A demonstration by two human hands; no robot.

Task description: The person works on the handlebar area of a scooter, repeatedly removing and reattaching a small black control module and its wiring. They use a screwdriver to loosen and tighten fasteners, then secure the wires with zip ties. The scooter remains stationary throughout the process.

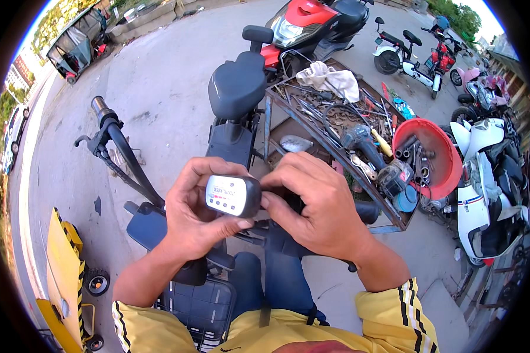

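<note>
My left hand (188,209) is closed around a small black display unit (225,195) with a white face, a line of red marks and a row of small round dots. Its thumb lies along the lower edge and its fingers curl over the top. At the unit's right end, my right hand (312,203) has thumb and forefinger pinched against the black side; its other fingers are curled. Both hands are above an electric bike, with its dark seat (237,88) beyond them and a handlebar (136,159) to the left. The bike's middle is partly hidden by my hands.
A metal tool cart (269,120) with a power tool (365,147) and a red basin (447,147) of sockets stands at right. A black basket (200,309) is close to me. Yellow equipment (65,270) stands left; a red scooter (303,17) and parked scooters (483,176) lie beyond.
</note>
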